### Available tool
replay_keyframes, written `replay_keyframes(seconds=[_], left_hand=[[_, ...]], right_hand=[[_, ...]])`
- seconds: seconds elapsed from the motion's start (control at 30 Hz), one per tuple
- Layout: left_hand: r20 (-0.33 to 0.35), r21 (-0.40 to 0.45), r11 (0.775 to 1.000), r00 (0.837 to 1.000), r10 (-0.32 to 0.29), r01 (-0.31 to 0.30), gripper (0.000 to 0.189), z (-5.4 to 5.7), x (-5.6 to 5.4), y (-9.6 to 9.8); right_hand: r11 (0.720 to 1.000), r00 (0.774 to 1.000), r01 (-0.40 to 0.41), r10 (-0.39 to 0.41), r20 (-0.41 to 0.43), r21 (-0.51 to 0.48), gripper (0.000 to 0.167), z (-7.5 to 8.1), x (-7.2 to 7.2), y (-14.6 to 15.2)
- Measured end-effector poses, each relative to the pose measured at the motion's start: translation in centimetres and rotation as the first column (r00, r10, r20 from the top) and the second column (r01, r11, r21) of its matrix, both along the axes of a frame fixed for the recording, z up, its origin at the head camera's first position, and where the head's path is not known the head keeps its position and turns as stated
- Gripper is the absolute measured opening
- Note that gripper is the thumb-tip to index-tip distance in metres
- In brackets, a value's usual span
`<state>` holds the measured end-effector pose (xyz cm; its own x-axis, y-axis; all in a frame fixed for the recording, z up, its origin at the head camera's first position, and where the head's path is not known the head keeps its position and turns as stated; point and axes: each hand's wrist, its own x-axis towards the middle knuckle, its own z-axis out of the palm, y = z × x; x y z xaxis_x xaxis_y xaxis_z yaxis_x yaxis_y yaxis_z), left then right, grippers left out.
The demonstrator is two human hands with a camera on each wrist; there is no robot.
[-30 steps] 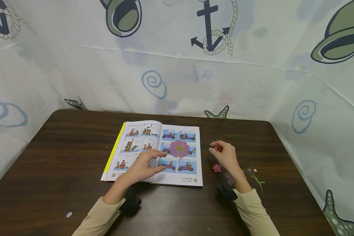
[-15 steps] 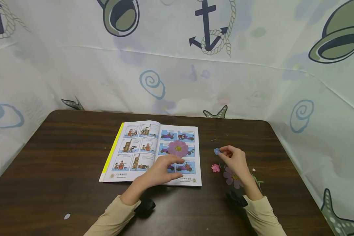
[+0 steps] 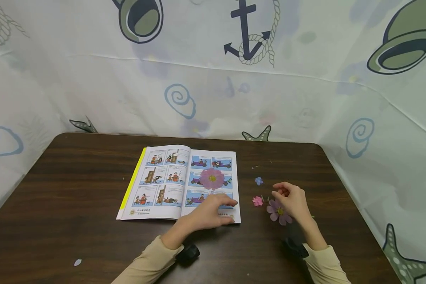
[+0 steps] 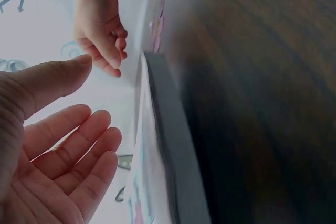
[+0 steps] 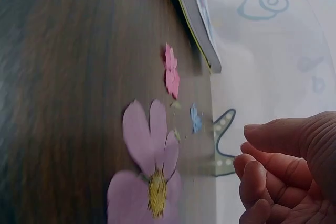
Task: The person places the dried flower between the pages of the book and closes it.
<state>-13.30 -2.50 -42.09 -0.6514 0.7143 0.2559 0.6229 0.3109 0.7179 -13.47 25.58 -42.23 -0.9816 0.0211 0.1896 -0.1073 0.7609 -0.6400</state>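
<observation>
An open comic book (image 3: 152, 179) lies on the table, with a large pink-purple flower (image 3: 212, 179) flat on its right page. Over the lower part of that page my left hand (image 3: 206, 213) hovers, thumb and fingers spread apart and holding nothing. My right hand (image 3: 292, 201) is above the table to the right of the book, fingers loosely bent and nothing between them. Close by it are a purple flower (image 3: 279, 213), partly under the hand in the head view, a small pink flower (image 3: 257, 201) and a small blue flower (image 3: 258, 181).
The dark wooden table (image 3: 81, 189) carries a pale petal (image 3: 77, 262) at the front left. A patterned cloth (image 3: 213, 71) hangs behind the table. Tiny green bits lie near the small flowers.
My right hand has pinched the small blue flower, let it go on the table, and moved right and nearer. My left hand has moved right across the book's lower edge.
</observation>
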Motion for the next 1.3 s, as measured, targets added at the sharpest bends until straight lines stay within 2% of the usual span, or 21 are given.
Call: replay_keyframes(seconds=[0.1,0.33,0.57,1.03,1.3], left_hand=[[0.002,-0.018,1.0,1.0,-0.013,0.013,0.04,-0.2,0.1,0.6],[-0.043,-0.078,0.997,0.999,-0.013,0.01,0.04,-0.5,0.5,1.7],[-0.022,-0.129,0.991,1.0,0.013,-0.016,0.039,-0.9,0.5,2.4],[-0.068,-0.188,0.982,0.998,0.014,-0.027,0.038,-1.5,0.7,2.8],[-0.104,-0.181,0.983,0.994,0.023,-0.041,0.035,-1.7,0.5,2.9]], right_hand=[[1.0,1.0,0.006,-0.006,0.003,0.007,0.012,0.0,0.3,0.5],[0.999,0.999,0.019,-0.02,0.032,0.032,0.013,-0.1,0.8,1.6],[0.999,0.996,0.006,-0.01,0.087,0.05,0.013,-0.5,1.4,2.5],[0.997,0.986,0.031,-0.041,0.163,0.064,0.012,-1.3,1.9,3.1],[0.997,0.985,0.024,-0.035,0.17,0.067,0.009,-1.5,1.9,3.2]])
